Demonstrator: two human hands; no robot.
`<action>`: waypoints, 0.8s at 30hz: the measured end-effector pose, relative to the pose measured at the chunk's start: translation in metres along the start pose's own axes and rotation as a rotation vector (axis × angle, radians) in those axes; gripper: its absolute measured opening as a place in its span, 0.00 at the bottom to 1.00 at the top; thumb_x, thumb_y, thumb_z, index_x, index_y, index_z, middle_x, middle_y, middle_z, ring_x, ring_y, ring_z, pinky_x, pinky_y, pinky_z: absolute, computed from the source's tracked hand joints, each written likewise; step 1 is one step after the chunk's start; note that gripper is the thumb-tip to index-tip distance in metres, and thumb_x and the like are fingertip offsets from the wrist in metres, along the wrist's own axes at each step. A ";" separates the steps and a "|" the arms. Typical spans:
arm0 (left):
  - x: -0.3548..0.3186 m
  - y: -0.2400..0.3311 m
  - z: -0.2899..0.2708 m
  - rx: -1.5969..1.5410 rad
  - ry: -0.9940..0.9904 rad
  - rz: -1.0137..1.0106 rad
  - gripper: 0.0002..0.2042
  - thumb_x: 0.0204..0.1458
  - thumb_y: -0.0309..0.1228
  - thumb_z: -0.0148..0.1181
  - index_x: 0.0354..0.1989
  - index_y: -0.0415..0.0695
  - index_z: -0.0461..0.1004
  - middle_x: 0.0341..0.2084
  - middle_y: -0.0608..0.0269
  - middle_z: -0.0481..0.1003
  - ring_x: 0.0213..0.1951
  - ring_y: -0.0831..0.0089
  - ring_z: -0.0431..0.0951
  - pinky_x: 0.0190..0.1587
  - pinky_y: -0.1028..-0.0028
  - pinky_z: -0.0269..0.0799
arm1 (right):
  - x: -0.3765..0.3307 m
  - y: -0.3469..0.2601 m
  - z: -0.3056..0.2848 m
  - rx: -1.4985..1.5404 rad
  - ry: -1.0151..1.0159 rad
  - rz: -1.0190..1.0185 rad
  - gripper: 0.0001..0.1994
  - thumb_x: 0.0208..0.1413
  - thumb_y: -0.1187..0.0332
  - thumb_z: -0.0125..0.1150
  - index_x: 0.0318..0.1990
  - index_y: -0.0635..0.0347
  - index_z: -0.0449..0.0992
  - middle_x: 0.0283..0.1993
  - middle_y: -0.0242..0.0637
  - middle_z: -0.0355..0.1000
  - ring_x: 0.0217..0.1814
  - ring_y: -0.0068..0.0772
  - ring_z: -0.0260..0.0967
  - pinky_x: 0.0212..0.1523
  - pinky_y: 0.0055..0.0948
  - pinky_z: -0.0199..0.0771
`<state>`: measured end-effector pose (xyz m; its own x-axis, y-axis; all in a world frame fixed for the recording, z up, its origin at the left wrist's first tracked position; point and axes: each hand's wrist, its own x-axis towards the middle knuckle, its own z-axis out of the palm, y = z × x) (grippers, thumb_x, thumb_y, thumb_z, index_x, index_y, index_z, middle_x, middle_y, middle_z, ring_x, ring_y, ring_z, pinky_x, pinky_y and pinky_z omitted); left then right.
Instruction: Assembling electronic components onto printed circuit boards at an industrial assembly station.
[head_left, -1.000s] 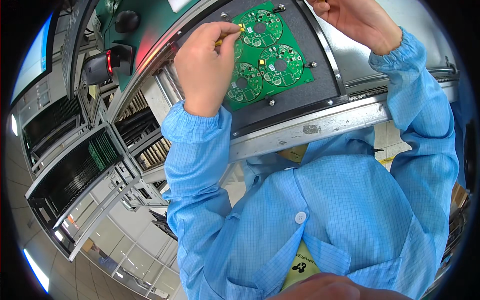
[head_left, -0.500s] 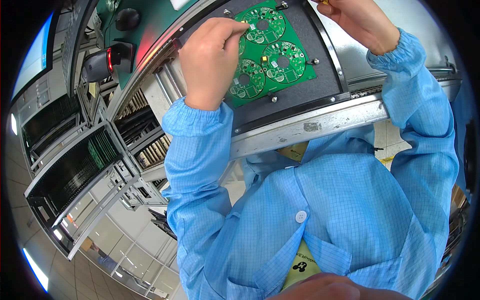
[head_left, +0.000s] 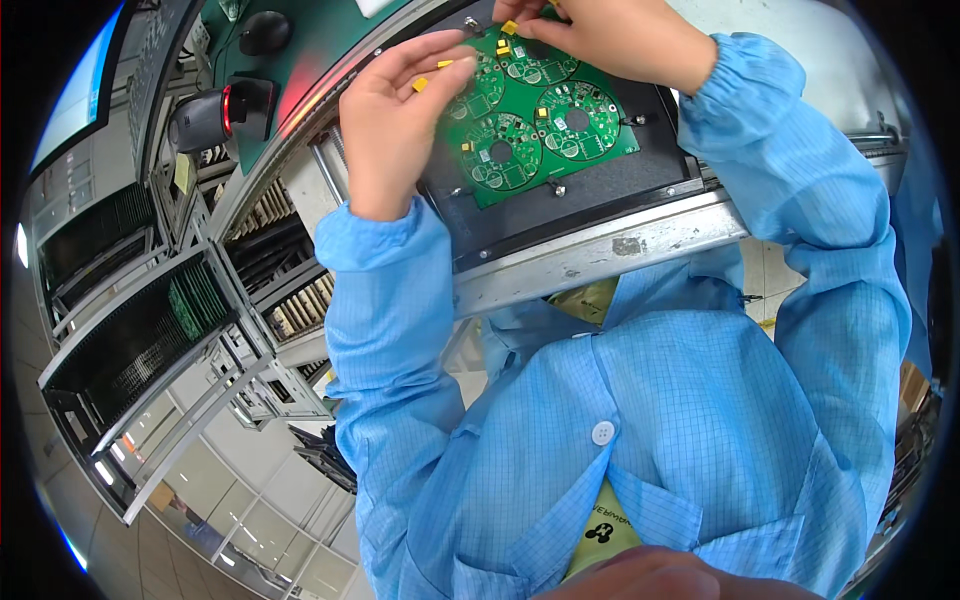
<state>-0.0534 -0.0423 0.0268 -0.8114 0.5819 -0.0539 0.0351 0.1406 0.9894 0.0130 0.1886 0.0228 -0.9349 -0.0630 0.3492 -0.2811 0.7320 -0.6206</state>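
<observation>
A green circuit board (head_left: 530, 145) with several round sections lies on a black fixture plate (head_left: 620, 185). Small yellow block-shaped components (head_left: 541, 113) stand on several sections. Over the board's left edge is my left hand (head_left: 392, 120), its fingers bent around a couple of loose yellow components (head_left: 419, 85). My right hand (head_left: 625, 42) reaches over the far edge of the board, thumb and fingertips pinching another yellow component (head_left: 510, 27). The far left part of the board is partly covered by my left fingers.
A metal rail (head_left: 640, 240) runs along the near side of the fixture. On the green surface at the far left are a black mouse (head_left: 264, 33) and a scanner (head_left: 200, 124) with a red light. Black racks (head_left: 140, 340) holding green boards stand at the left.
My right hand has come from the right to the board's far edge with a yellow component. My left hand has shifted slightly left, its fingers less tightly closed, and yellow components now show in it.
</observation>
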 end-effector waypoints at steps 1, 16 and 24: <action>0.000 0.003 -0.002 -0.059 -0.035 -0.052 0.18 0.59 0.21 0.65 0.58 0.30 0.75 0.47 0.51 0.83 0.46 0.71 0.84 0.52 0.77 0.80 | -0.002 0.000 -0.002 -0.008 -0.002 0.004 0.06 0.54 0.69 0.67 0.38 0.59 0.83 0.36 0.47 0.80 0.39 0.53 0.79 0.43 0.43 0.79; -0.007 -0.005 -0.007 -0.140 -0.124 -0.103 0.14 0.62 0.28 0.65 0.54 0.38 0.79 0.42 0.61 0.84 0.37 0.85 0.78 0.38 0.84 0.72 | 0.002 -0.013 -0.004 -0.225 -0.055 -0.080 0.05 0.54 0.68 0.65 0.35 0.56 0.84 0.33 0.41 0.79 0.39 0.49 0.77 0.43 0.45 0.77; -0.011 -0.005 0.004 -0.159 -0.132 -0.036 0.12 0.62 0.27 0.65 0.52 0.38 0.80 0.40 0.69 0.81 0.35 0.90 0.72 0.37 0.86 0.66 | -0.002 -0.011 -0.001 -0.315 -0.014 -0.131 0.05 0.54 0.68 0.64 0.35 0.54 0.84 0.33 0.40 0.79 0.40 0.48 0.77 0.43 0.44 0.77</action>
<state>-0.0423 -0.0458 0.0215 -0.7266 0.6802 -0.0967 -0.0941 0.0409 0.9947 0.0179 0.1807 0.0297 -0.8990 -0.1777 0.4003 -0.3200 0.8906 -0.3232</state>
